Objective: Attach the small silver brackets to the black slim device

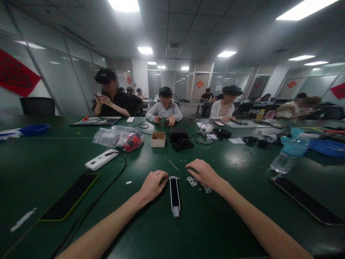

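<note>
A slim white device with a long black face (175,192) lies on the green table between my hands, pointing lengthwise away from me. Just left of its far end is my left hand (154,185), its fingers curled together. Whatever they may hold is hidden, and a thin piece (176,178) crosses the device's far end beside them. To the right, my right hand (203,173) hovers low over the table with fingers stretched out and apart, holding nothing that I can see. Small pale plates (192,181) lie below its fingers, and another plate (207,189) is partly covered by the wrist.
On the left lie a green-edged phone (69,197), a white power bank (102,159) with a black cable, and a plastic bag (117,138). A small box (157,139) stands ahead. Rightward are a water bottle (289,154) and a dark phone (307,201). Several people sit opposite.
</note>
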A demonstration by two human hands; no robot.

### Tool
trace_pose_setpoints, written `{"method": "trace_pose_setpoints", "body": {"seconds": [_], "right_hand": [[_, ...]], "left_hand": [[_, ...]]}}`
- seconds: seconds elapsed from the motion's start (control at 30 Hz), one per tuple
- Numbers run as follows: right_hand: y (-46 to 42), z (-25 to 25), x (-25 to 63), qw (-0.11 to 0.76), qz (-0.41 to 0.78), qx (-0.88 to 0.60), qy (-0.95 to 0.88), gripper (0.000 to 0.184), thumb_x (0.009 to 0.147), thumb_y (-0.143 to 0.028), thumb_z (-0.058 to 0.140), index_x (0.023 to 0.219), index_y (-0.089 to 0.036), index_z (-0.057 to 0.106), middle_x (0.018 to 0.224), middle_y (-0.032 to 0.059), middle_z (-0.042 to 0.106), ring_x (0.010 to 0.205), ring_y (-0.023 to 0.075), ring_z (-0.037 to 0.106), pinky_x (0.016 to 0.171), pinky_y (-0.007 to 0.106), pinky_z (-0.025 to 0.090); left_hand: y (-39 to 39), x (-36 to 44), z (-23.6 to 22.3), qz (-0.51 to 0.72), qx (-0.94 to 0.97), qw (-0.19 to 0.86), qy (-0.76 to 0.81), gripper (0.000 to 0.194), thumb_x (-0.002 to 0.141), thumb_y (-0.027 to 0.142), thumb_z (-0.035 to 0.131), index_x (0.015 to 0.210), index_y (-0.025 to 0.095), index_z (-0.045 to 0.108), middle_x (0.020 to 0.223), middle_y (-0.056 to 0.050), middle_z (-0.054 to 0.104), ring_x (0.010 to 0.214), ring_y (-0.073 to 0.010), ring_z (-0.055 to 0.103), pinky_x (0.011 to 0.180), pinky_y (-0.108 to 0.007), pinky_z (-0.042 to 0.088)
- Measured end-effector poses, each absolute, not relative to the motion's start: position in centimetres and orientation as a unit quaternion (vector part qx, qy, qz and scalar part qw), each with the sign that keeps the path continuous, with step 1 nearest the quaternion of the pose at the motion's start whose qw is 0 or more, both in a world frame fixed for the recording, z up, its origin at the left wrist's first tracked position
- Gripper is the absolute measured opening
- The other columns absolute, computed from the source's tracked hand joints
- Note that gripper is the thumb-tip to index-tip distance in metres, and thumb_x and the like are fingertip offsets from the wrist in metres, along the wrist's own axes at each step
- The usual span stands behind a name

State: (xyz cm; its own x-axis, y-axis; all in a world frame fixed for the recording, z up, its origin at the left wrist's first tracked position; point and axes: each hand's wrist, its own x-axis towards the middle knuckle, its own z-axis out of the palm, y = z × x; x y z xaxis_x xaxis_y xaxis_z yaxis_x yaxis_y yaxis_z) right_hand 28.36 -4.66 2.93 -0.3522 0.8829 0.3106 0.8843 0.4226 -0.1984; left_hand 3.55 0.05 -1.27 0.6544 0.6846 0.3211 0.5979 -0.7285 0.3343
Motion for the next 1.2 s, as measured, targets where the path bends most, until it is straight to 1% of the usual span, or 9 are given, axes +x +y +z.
{"method": "trace_pose_setpoints", "body": {"seconds": [0.07,0.13,0.23,0.33,0.53,0.63,0.8,0.97,1.2], "right_hand": [[-4.6,3.5,29.9,0.162,-0.021,-0.556,-0.815,0.022,0.09,-0.022,0.047,0.103,-0.017,0.064,0.102,0.0084,0.065,0.096,0.0211,0.056,0.085,0.036,0.041],[-4.6,3.9,31.2,0.117,-0.018,-0.577,-0.808,0.021,0.088,-0.021,0.048,0.098,-0.018,0.067,0.097,0.0084,0.066,0.093,0.0213,0.057,0.083,0.034,0.041],[-4.8,4.2,32.6,0.044,0.019,-0.607,-0.794,0.019,0.084,-0.019,0.052,0.09,-0.02,0.069,0.09,0.0077,0.067,0.088,0.0215,0.059,0.078,0.031,0.042],[-5.0,4.0,33.4,0.007,0.069,-0.626,-0.777,0.018,0.08,-0.016,0.054,0.085,-0.022,0.071,0.088,0.0062,0.069,0.083,0.0204,0.061,0.073,0.029,0.043],[-4.9,3.4,33.7,0.006,0.149,-0.628,-0.764,0.02,0.075,-0.014,0.056,0.087,-0.022,0.07,0.089,0.0042,0.069,0.079,0.0179,0.063,0.064,0.024,0.043],[-4.8,3.2,33.5,0.006,0.155,-0.629,-0.762,0.019,0.074,-0.014,0.057,0.086,-0.02,0.07,0.088,0.0044,0.068,0.078,0.0175,0.063,0.063,0.024,0.043],[-4.7,3.0,33.2,0.0,0.188,-0.659,-0.728,0.016,0.073,-0.011,0.054,0.079,-0.017,0.068,0.081,0.005,0.068,0.073,0.0152,0.061,0.061,0.022,0.04],[-4.8,3.2,32.8,-0.014,0.214,-0.674,-0.707,0.015,0.072,-0.012,0.055,0.08,-0.014,0.067,0.079,0.0051,0.067,0.067,0.0126,0.06,0.055,0.019,0.037],[-5.0,3.4,32.6,-0.021,0.218,-0.675,-0.704,0.012,0.073,-0.015,0.055,0.078,-0.013,0.066,0.078,0.0057,0.067,0.066,0.0131,0.058,0.052,0.019,0.035]], "left_hand": [[0.0,3.6,-1.3,0.214,0.904,0.102,0.356,0.012,0.086,0.016,0.051,0.096,0.02,0.058,0.095,-0.003,0.064,0.089,-0.0189,0.058,0.074,-0.031,0.041],[0.1,3.6,-1.3,0.213,0.903,0.104,0.358,0.012,0.086,0.017,0.051,0.095,0.02,0.058,0.094,-0.003,0.064,0.089,-0.019,0.058,0.074,-0.031,0.041],[0.2,3.6,-1.4,0.211,0.903,0.103,0.359,0.012,0.085,0.017,0.052,0.095,0.021,0.058,0.094,-0.002,0.064,0.087,-0.0188,0.058,0.074,-0.03,0.041],[0.2,3.6,-1.5,0.215,0.904,0.099,0.356,0.013,0.085,0.016,0.052,0.095,0.021,0.058,0.093,-0.002,0.063,0.086,-0.0185,0.059,0.073,-0.03,0.041],[0.2,3.6,-1.3,0.209,0.904,0.103,0.359,0.012,0.086,0.018,0.053,0.096,0.021,0.058,0.093,-0.002,0.064,0.085,-0.0181,0.059,0.072,-0.029,0.041],[0.3,3.6,-1.4,0.211,0.904,0.104,0.357,0.012,0.086,0.017,0.052,0.096,0.021,0.058,0.093,-0.002,0.064,0.084,-0.0178,0.059,0.072,-0.029,0.041],[0.3,3.5,-1.4,0.209,0.904,0.11,0.356,0.011,0.087,0.019,0.053,0.097,0.021,0.057,0.093,-0.001,0.064,0.083,-0.0179,0.059,0.072,-0.029,0.041],[0.2,3.6,-1.2,0.209,0.905,0.109,0.355,0.011,0.085,0.019,0.054,0.096,0.02,0.057,0.092,-0.001,0.064,0.081,-0.0178,0.06,0.071,-0.029,0.041],[0.2,3.6,-1.4,0.219,0.905,0.104,0.348,0.013,0.084,0.019,0.053,0.097,0.02,0.057,0.091,-0.002,0.064,0.08,-0.0182,0.06,0.07,-0.029,0.041]]}}
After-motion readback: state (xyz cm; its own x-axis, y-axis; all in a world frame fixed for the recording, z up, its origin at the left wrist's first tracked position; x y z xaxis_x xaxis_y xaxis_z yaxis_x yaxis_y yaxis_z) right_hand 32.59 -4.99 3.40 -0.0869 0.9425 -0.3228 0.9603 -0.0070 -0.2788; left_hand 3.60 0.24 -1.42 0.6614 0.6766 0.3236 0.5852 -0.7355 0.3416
